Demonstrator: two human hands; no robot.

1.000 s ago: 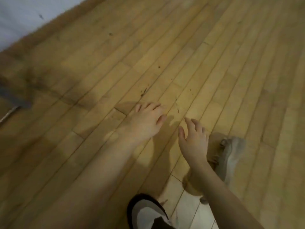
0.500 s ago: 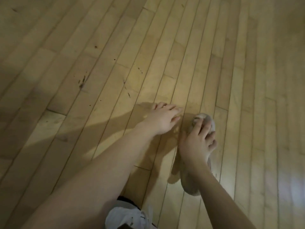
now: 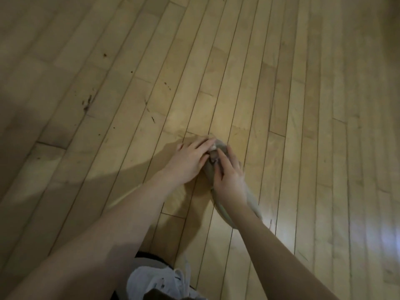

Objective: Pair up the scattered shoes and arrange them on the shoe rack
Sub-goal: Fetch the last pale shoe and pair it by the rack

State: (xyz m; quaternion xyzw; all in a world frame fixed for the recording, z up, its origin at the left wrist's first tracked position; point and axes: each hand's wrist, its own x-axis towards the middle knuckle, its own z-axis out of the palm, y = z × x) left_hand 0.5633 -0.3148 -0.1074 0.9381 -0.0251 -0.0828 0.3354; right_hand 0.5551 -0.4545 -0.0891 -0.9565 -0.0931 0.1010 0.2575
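Lying at the bottom centre of the frame is a white sneaker (image 3: 160, 282), partly cut by the edge. Above it, in the centre, both hands meet on a beige shoe (image 3: 238, 198) that lies on the wood floor (image 3: 108, 61). The right hand (image 3: 228, 180) grasps it from above, and the left hand (image 3: 190, 161) presses its far end, fingers bent around it. No rack and no matching shoe are visible. I think the soft shoe can fold or slip when lifted, because the hold sits at one end only.

Beige shoe (image 3: 252, 202) mostly (middle, far end) under both hands.
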